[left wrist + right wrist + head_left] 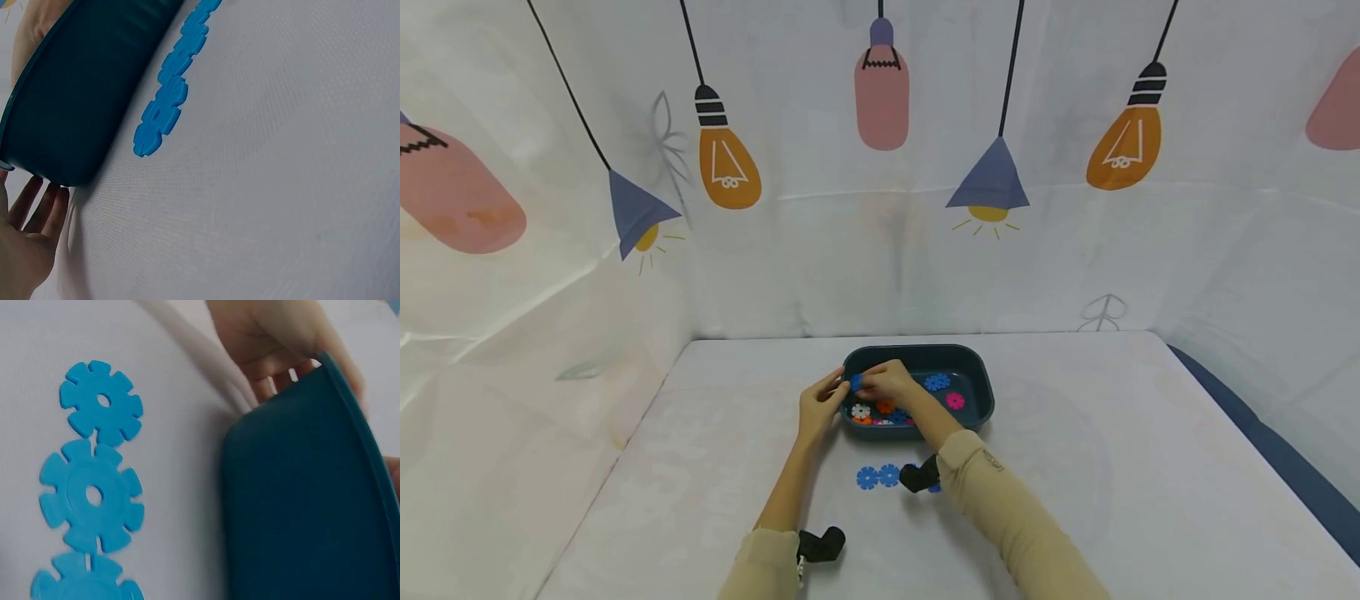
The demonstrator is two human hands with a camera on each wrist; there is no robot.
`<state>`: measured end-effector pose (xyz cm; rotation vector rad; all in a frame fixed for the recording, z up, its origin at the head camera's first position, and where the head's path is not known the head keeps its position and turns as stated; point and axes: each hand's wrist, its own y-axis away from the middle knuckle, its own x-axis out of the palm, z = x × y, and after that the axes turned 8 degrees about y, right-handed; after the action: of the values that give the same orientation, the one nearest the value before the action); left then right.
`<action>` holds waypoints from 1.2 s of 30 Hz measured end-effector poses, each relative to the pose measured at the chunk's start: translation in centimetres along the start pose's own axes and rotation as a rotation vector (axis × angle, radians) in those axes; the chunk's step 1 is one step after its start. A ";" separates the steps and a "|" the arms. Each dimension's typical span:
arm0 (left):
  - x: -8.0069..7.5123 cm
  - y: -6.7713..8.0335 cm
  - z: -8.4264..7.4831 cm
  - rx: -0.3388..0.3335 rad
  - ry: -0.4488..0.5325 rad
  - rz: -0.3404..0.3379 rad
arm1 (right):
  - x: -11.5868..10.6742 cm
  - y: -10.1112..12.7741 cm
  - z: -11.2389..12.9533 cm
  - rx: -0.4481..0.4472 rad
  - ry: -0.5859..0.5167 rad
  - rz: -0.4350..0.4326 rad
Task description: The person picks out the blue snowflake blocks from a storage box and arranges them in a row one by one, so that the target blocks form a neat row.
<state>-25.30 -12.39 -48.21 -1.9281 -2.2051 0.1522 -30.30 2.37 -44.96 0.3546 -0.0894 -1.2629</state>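
A row of blue discs [877, 477] is already laid on the tabletop [1112, 467] just in front of the tray [973, 363]. One more blue disc [856, 382] is pinched by the right hand [887, 380] at the tray's left rim, with the left hand [817, 406] half-curled beside it, possibly touching the disc. Several coloured discs [880, 410] are left in the tray, so the job looks partly done.

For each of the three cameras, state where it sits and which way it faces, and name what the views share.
Head: worn high, looking forward and down at the tray, the blue discs, both forearms, the left hand and the right hand, which pinches a blue disc.
Left wrist: low, looking along the tablecloth at the tray wall; left fingertips show.
Right wrist: low, at the tray's outer wall; the left hand shows.
Shared: tray and blue discs.
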 end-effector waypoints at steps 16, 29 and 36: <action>-0.1 0.2 0.4 0.096 0.022 0.004 | -6.5 4.2 0.0 -0.141 -0.094 0.019; 0.1 0.1 0.0 -0.062 -0.016 -0.029 | -10.5 9.0 -1.2 -0.198 0.018 -0.002; 0.2 0.1 -0.1 -0.039 -0.020 -0.035 | -12.3 11.7 -2.4 -0.204 0.040 0.015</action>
<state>-25.19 -12.22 -48.13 -1.9152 -2.2697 0.1241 -22.79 17.42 -42.00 0.2028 0.0705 -1.2368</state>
